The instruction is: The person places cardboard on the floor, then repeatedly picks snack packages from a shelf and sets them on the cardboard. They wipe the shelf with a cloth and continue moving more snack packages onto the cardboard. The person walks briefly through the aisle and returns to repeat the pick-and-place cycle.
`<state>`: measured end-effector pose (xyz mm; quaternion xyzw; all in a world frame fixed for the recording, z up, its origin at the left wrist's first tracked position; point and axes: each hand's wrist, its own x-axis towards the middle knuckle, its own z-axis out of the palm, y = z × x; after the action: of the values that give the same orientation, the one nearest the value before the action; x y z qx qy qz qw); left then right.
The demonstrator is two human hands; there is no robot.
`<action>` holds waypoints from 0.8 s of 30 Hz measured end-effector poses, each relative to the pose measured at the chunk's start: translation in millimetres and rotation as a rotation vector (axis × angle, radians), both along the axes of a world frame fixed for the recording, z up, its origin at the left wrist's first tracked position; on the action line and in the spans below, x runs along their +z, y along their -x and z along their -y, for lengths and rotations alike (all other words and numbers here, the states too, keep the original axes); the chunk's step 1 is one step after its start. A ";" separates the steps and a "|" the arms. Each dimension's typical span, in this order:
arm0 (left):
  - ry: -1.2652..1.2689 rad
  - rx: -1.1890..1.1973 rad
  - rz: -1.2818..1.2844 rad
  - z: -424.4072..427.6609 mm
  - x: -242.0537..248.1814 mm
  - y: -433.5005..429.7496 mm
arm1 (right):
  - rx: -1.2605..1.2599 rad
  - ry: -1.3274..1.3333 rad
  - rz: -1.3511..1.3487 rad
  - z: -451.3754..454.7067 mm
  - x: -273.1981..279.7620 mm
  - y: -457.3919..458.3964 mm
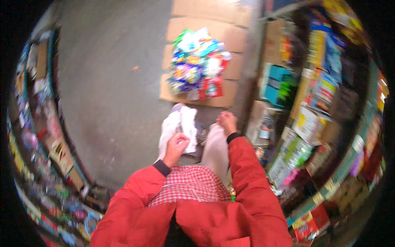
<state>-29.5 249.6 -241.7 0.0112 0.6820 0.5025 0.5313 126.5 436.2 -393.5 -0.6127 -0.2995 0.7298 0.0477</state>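
My left hand (176, 149) has its thumb and fingers pinched on a crumpled white bag or cloth (189, 126), which hangs over my left leg; blur hides which of the two it is. Beside my right knee, my right hand (227, 121) has its fingers curled in, and I cannot see whether anything is inside them. Beyond my feet, a heap of colourful shiny packets (200, 66) lies on flattened cardboard (206, 26) on the floor.
Shelves of packaged goods (311, 123) run close along my right, with a teal box (275, 85) low down. More loaded shelves (46, 129) curve along the left. Grey concrete floor (108, 102) lies between. I wear a red checked apron (193, 183).
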 end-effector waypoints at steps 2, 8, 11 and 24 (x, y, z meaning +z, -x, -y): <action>-0.048 -0.061 -0.041 -17.0 17.2 6.4 | -0.018 -0.012 0.031 -14.4 77.7 -4.8; -0.202 -0.102 0.040 -74.9 93.1 16.0 | -0.121 -0.512 -0.195 -104.3 328.2 -3.9; -0.311 -0.191 -0.053 -97.5 129.7 17.1 | -0.103 -0.913 -0.160 -153.4 428.9 -29.4; -0.328 -0.121 0.099 -118.1 162.8 -8.6 | -0.669 -0.840 0.560 -375.1 466.1 -294.0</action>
<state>-21.0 367.7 -78.9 0.1139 0.5620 0.5741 0.5844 420.5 811.2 72.6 -0.7711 -0.3545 0.3056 0.4318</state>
